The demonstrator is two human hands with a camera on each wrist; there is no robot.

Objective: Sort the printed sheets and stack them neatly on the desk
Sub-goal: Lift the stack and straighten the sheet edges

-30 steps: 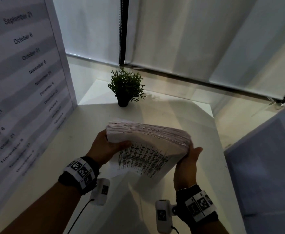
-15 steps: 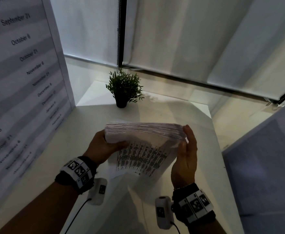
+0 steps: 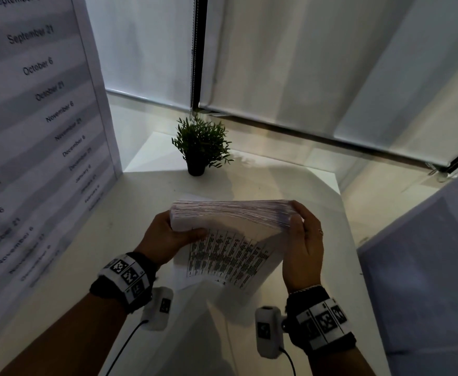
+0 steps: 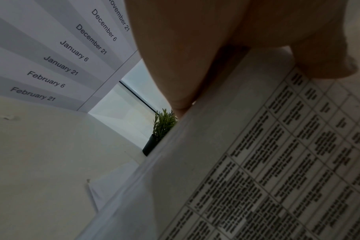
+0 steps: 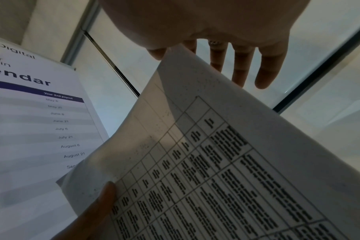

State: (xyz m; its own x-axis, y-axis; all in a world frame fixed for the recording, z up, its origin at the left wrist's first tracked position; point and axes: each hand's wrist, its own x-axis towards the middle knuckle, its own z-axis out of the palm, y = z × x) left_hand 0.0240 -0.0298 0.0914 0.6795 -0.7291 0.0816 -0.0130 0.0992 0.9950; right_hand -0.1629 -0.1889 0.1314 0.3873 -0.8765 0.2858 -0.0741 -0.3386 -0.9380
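Stack of printed sheets [image 3: 230, 221] at frame centre, above the desk [image 3: 249, 183].
My left hand [image 3: 168, 237] pinches one end; right hand [image 3: 302, 240] lies flat-fingered against the other. Thick, floppy, slippery, I judge: grip both short ends.

The head camera is looking down and forward over the desk [image 3: 298, 185] from above. Both wrist cameras are sitting very close beneath the paper stack [image 4: 257, 162], facing upward along the hands; all three are sharing the stack and calendar poster [image 5: 37, 123].

One stack [image 3: 230, 213] of sheets, sheet count unreadable. One plant [image 3: 201, 142], one desk [image 3: 290, 183], one calendar [image 3: 32, 118]. Two hands: left [image 3: 165, 237], right [image 3: 302, 253].
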